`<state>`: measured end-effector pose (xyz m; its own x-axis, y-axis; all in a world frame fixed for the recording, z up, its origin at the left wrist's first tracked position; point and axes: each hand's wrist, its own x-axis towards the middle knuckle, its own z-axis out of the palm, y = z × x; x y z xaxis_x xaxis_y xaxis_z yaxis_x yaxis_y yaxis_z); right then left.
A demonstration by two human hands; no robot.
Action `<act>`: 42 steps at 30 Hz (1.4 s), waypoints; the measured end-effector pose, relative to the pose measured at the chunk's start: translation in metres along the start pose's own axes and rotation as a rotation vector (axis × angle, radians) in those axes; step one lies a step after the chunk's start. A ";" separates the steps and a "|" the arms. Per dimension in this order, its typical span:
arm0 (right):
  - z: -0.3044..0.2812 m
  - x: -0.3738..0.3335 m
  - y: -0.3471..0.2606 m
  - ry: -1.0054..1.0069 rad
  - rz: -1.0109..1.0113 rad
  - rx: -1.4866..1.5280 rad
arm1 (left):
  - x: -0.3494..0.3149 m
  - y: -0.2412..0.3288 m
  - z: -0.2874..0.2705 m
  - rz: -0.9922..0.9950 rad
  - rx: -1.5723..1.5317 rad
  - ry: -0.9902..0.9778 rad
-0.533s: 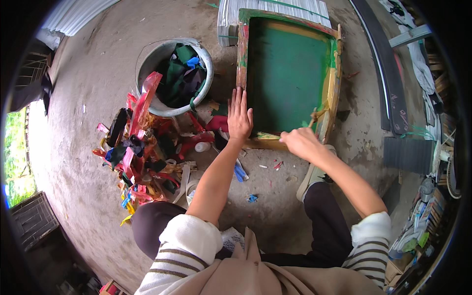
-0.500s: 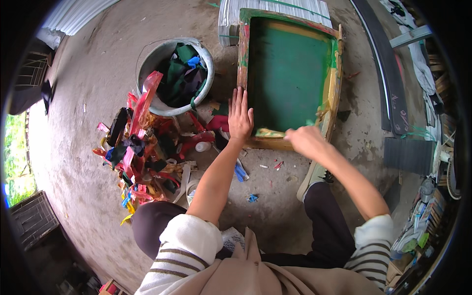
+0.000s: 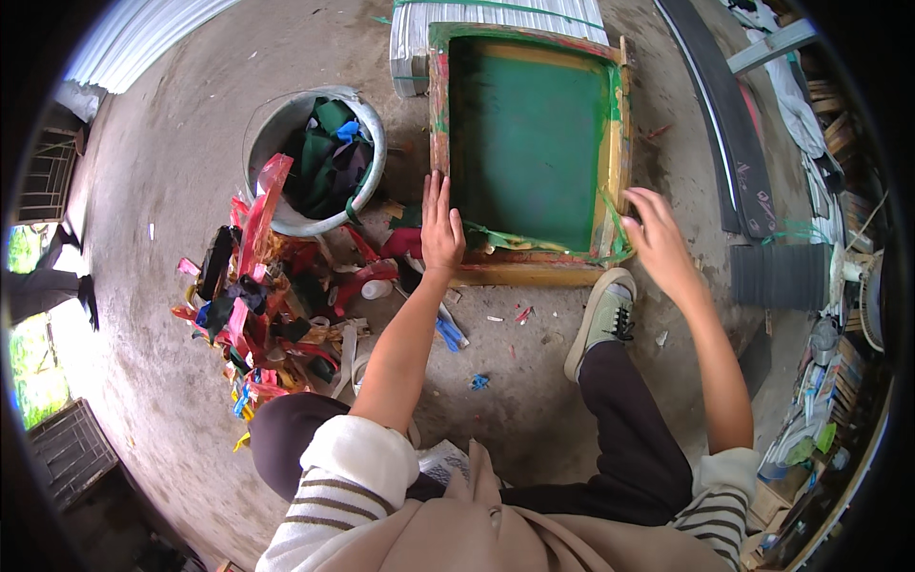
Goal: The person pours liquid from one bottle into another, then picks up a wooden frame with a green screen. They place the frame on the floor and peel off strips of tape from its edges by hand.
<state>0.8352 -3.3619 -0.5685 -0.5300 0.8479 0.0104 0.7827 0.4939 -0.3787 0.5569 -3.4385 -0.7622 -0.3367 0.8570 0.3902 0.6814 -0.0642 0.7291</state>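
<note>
A wooden screen-printing frame (image 3: 438,124) with green mesh (image 3: 529,143) lies before me, its rails stained with paint. My left hand (image 3: 442,229) lies flat on its left rail close to the near corner, fingers stretched out. By the right rail, my right hand (image 3: 658,234) has its thumb and fingers apart, beside a loose green strip of tape (image 3: 611,212); whether they touch it is hard to tell. Along the near rail, a crumpled piece of green tape (image 3: 510,238) is partly lifted.
A grey bucket (image 3: 379,157) holding dark scraps stands left of the frame. Next to it is a heap of coloured tape and plastic scraps (image 3: 257,296). Strapped pale sheets (image 3: 410,48) lie beyond the frame. My right shoe (image 3: 599,319) is near its corner; dark stacked sheets (image 3: 782,276) sit further right.
My right hand has moved from the near rail to the right rail, letting go of the tape there. My left hand stays on the left rail. The whole view has shifted slightly.
</note>
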 end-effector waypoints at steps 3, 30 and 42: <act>0.061 0.018 -0.036 -0.182 -0.089 0.061 | 0.001 -0.004 -0.002 0.003 -0.010 0.004; 0.097 0.050 -0.053 -0.106 0.237 0.217 | 0.003 -0.002 0.008 -0.060 0.151 0.046; 0.086 0.056 0.023 -0.127 0.662 1.397 | 0.005 0.000 0.004 -0.114 0.116 -0.027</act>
<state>0.7953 -3.3193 -0.6559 -0.3042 0.7775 -0.5504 0.0021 -0.5772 -0.8166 0.5578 -3.4325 -0.7623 -0.3991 0.8690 0.2924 0.7109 0.0919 0.6972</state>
